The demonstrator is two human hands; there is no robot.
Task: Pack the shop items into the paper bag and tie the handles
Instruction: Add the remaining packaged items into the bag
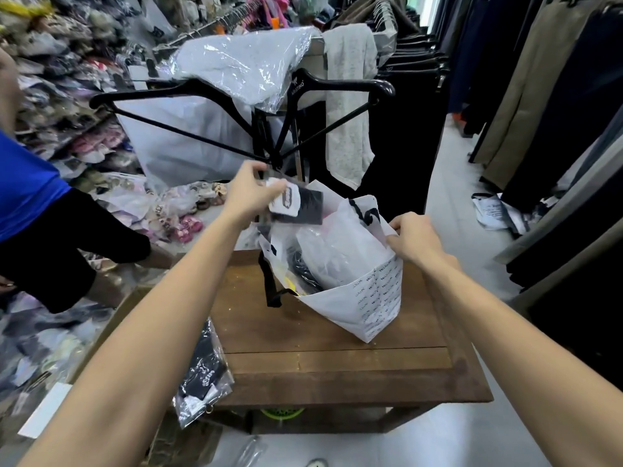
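A white paper bag (371, 305) with small printed lettering stands open on a wooden table (337, 362). Plastic-wrapped items (330, 251) fill its inside, and a black handle strap (271, 281) hangs over its left side. My left hand (251, 193) holds a black-and-white packaged item (298, 203) just above the bag's left rim. My right hand (413, 239) pinches the bag's right rim and holds it open.
Another plastic-wrapped black item (202, 379) hangs off the table's left edge. Black hangers (236, 106) and wrapped clothes sit on a rack behind the bag. A person in a blue top (30, 197) stands at left. Clothes racks (539, 96) line the right aisle.
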